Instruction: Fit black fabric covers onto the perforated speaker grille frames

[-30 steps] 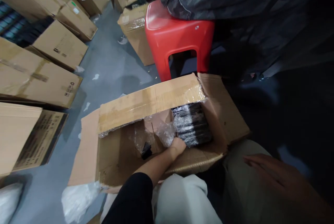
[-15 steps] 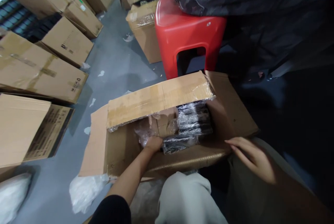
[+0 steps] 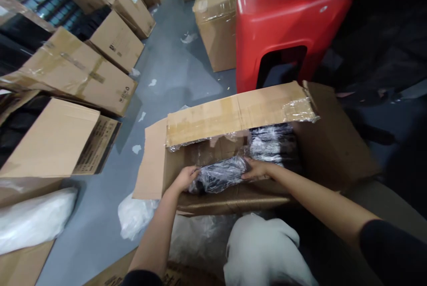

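Plastic-wrapped black bundle [image 3: 220, 174] lies inside the open cardboard box [image 3: 333, 143], its long axis running 9 to 3 o'clock. Left hand [image 3: 185, 178] grips its 9 o'clock end, right hand [image 3: 256, 169] its 3 o'clock end, fingers curled closed on the wrap. More wrapped bundles [image 3: 273, 143] are stacked at 1 o'clock.

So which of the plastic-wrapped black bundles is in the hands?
The loose wrapped bundle lying crosswise at the open carton's front, gripped at both ends; the others stay stacked behind.
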